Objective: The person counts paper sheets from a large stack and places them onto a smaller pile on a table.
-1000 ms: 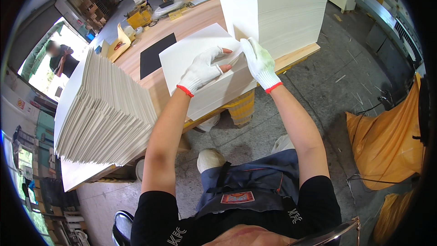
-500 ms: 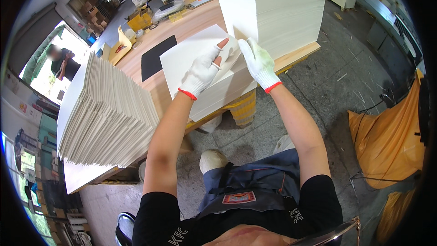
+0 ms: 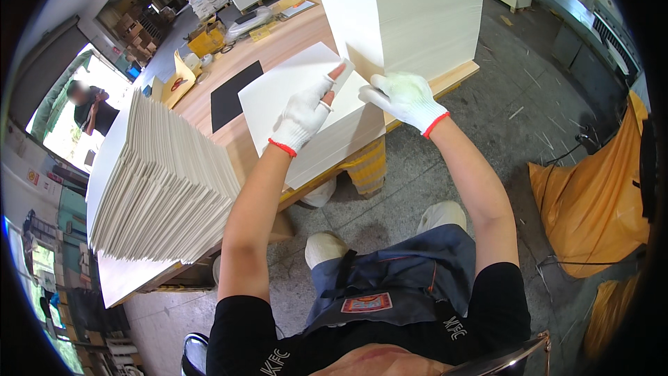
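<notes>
Under the left hand (image 3: 304, 113), low stack (image 3: 341, 127) — white, smooth-topped, pale-sided

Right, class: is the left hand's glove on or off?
On: the white glove covers the left hand to its red cuff, leaving two digits partly bare.

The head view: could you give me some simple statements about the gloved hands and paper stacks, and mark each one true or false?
1. The left hand and right hand both wear white gloves with red cuffs. True.
2. The left glove covers every fingertip. False: bare fingertips show on that hand.
3. The tall stack rises higher than the low stack near the hands. True.
4. The black sheet lies to the right of the low stack. False: it lies to its left.
5. A slanting stack stands left of the left hand. True.
</notes>
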The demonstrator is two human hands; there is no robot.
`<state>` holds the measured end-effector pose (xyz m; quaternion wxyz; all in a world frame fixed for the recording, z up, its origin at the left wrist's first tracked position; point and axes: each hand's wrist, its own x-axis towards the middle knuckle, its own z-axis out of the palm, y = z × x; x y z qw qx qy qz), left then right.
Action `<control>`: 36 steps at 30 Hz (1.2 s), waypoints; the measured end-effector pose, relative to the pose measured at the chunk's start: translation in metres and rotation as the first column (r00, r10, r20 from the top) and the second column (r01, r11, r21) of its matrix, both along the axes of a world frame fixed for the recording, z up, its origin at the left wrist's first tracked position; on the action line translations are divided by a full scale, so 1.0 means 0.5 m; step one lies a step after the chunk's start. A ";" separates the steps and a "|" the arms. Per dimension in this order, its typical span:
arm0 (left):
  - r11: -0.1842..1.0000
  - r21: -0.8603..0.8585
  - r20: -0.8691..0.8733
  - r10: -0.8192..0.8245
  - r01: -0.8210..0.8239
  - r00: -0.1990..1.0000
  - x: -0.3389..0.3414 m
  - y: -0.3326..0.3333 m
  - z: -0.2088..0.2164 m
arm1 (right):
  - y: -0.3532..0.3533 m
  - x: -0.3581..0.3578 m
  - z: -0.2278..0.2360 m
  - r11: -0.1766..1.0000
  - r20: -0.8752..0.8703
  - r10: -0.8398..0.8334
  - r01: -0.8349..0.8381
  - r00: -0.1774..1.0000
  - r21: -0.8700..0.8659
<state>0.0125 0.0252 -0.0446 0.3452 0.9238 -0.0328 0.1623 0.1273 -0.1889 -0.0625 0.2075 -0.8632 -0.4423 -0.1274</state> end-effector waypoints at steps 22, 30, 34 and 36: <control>0.888 0.457 0.258 -0.077 -0.052 0.963 -0.015 -0.013 0.003 | 0.054 -0.094 -0.019 0.981 0.063 0.190 -0.192 0.980 0.022; 0.621 0.741 0.027 0.351 -0.254 0.936 -0.054 -0.017 0.012 | 0.071 -0.097 -0.025 0.985 0.152 0.171 -0.168 0.974 -0.031; 0.738 0.546 0.194 0.350 -0.397 0.917 -0.074 0.048 0.092 | 0.088 -0.092 -0.038 0.924 0.232 0.279 -0.326 0.932 0.198; 0.738 0.408 0.262 0.469 -0.538 0.843 -0.102 0.046 0.180 | 0.075 -0.091 -0.030 0.921 0.253 0.289 -0.340 0.923 0.188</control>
